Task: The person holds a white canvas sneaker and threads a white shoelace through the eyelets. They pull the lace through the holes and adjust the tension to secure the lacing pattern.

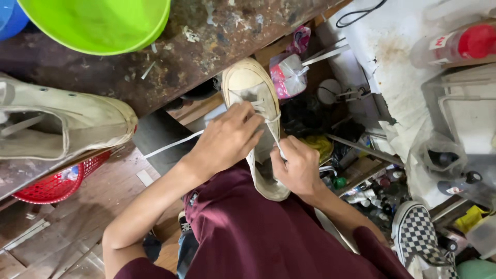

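A cream canvas sneaker (pixel 251 85) rests on my lap, toe pointing away from me. My left hand (pixel 227 137) lies over its tongue, fingers pinching a white shoelace (pixel 170 145) that trails off to the left. My right hand (pixel 295 165) sits at the shoe's right side near the heel opening and grips another part of the lace, pulled taut from the eyelets. A second cream sneaker (pixel 62 126) lies on the worn wooden bench (pixel 206 41) at the left.
A lime-green basin (pixel 98 23) and a blue one (pixel 10 18) stand on the bench. A red basket (pixel 62 183) sits below it. Bottles and clutter fill the floor at right, with a checkered shoe (pixel 421 235) and a red-capped bottle (pixel 460 44).
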